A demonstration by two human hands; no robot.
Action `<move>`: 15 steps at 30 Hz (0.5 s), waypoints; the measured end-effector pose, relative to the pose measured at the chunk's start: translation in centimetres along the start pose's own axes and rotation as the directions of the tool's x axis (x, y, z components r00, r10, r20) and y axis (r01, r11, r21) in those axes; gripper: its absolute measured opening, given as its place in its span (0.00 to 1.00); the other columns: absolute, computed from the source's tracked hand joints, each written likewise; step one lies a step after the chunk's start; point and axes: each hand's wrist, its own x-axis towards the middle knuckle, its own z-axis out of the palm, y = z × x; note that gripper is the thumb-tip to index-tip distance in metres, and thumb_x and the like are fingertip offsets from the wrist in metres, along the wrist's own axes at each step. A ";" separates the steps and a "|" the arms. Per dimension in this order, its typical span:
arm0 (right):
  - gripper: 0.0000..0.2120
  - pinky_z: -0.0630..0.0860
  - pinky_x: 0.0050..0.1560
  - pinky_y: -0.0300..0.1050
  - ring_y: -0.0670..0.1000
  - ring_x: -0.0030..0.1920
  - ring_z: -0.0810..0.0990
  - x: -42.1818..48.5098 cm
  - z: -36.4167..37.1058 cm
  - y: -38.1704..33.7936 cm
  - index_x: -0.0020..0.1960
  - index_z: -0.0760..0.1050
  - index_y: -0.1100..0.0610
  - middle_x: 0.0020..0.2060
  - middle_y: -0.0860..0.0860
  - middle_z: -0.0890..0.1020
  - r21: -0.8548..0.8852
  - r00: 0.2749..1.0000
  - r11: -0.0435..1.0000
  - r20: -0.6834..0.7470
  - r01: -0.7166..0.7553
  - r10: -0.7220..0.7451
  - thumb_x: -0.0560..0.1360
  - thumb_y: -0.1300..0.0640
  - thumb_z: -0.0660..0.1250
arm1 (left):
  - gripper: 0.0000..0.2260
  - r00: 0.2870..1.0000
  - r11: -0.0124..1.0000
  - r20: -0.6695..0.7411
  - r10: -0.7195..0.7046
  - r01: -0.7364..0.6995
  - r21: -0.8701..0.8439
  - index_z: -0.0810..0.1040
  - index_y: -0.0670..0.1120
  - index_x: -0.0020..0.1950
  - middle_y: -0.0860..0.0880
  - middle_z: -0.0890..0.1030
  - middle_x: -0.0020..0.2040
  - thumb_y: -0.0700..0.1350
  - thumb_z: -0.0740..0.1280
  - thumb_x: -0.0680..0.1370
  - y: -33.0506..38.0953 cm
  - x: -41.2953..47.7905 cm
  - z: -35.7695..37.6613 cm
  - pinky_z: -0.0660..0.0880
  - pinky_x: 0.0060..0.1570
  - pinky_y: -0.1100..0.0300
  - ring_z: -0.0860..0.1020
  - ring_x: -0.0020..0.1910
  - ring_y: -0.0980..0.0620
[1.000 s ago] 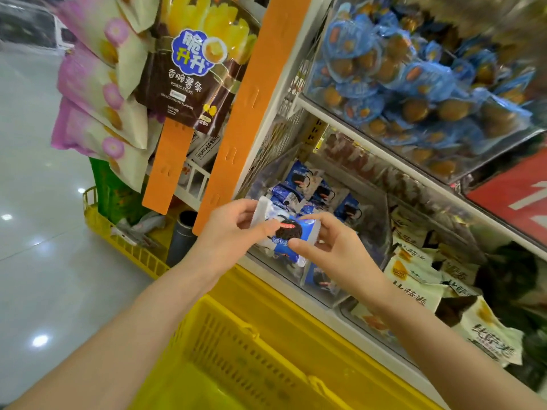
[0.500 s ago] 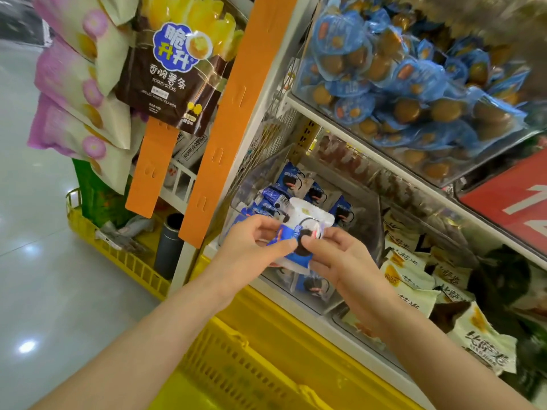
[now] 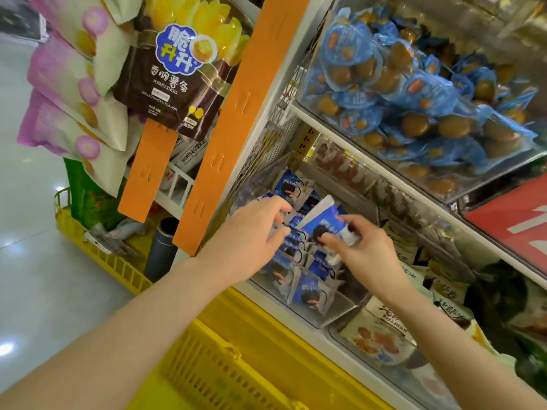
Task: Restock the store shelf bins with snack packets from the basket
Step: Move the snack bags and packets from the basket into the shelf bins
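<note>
The packet is small, blue and white, with a dark round biscuit printed near its lower end and a plain white sealed edge at the top. It stands tilted, top leaning away to the left, over the clear bin. The right hand pinches its lower right corner between thumb and fingers, closed on it. The left hand is just left of the packet with its fingers loosely spread and curled, holding nothing; its fingertips reach among the stocked packets but whether they touch the held one cannot be told.

Below and behind the grip, the bin holds more packets of the same blue-and-white kind, standing in rows on edge. The bin's clear front wall lies below both hands. To the right of the grip a neighbouring bin holds cream packets with orange print. Above the grip, past the shelf edge, an upper bin is heaped with blue pouches showing brown round pieces. To the upper left, an orange strip runs down the shelf post, ending close beside the left wrist, with a brown bag of potato sticks hanging next to it. Under both forearms is the yellow basket.
</note>
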 end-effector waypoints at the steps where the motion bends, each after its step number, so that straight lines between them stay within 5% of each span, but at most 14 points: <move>1: 0.22 0.67 0.23 0.26 0.41 0.29 0.75 1.4 0.0 0.3 0.66 0.70 0.52 0.42 0.42 0.74 -0.021 0.998 0.998 -0.024 -0.066 0.065 0.74 0.50 0.68 | 0.14 1.000 0.995 0.004 0.024 -0.024 0.095 0.69 0.51 0.64 0.55 0.76 0.56 0.50 0.60 0.79 -0.7 0.1 0.1 0.66 0.55 0.62 0.72 0.54 0.58; 3: 0.23 0.72 0.33 0.26 0.45 0.39 0.79 4.5 0.6 1.0 0.68 0.68 0.59 0.46 0.50 0.79 -0.072 0.990 0.988 -0.015 -0.139 0.139 0.76 0.52 0.66 | 0.14 0.996 0.963 0.067 0.061 -0.076 0.260 0.71 0.50 0.63 0.53 0.77 0.57 0.52 0.56 0.80 -2.2 0.0 0.5 0.65 0.60 0.59 0.73 0.55 0.55; 5: 0.21 0.74 0.48 0.43 0.56 0.50 0.79 7.4 1.8 1.7 0.65 0.69 0.63 0.53 0.59 0.80 -0.172 0.980 0.965 0.009 -0.196 0.200 0.77 0.52 0.64 | 0.18 0.990 0.922 0.113 0.090 -0.125 0.366 0.74 0.50 0.60 0.53 0.77 0.54 0.54 0.49 0.80 -3.3 -0.2 1.0 0.61 0.62 0.60 0.73 0.53 0.55; 8: 0.18 0.74 0.50 0.52 0.61 0.52 0.78 11.1 4.1 3.1 0.61 0.69 0.66 0.54 0.63 0.78 -0.242 0.973 0.945 0.004 -0.222 0.230 0.77 0.55 0.64 | 0.23 0.983 0.924 0.098 0.154 -0.178 0.338 0.78 0.49 0.54 0.53 0.77 0.48 0.55 0.45 0.79 -4.5 0.0 1.2 0.60 0.56 0.60 0.73 0.49 0.54; 11: 0.18 0.73 0.49 0.47 0.61 0.55 0.77 13.9 5.9 4.2 0.61 0.69 0.66 0.56 0.62 0.77 -0.264 0.972 0.936 -0.045 -0.233 0.229 0.76 0.58 0.67 | 0.20 0.963 0.903 0.054 0.264 -0.267 0.338 0.80 0.47 0.46 0.52 0.77 0.41 0.52 0.50 0.80 -5.6 0.1 1.2 0.58 0.49 0.62 0.74 0.43 0.52; 15: 0.20 0.75 0.56 0.57 0.61 0.55 0.77 15.9 7.4 5.9 0.64 0.67 0.64 0.59 0.62 0.75 -0.251 0.971 0.940 0.001 -0.229 0.237 0.76 0.58 0.67 | 0.15 0.955 0.917 -0.017 0.295 -0.278 0.287 0.79 0.47 0.41 0.52 0.77 0.37 0.48 0.55 0.79 -6.3 0.1 1.8 0.63 0.48 0.60 0.73 0.38 0.53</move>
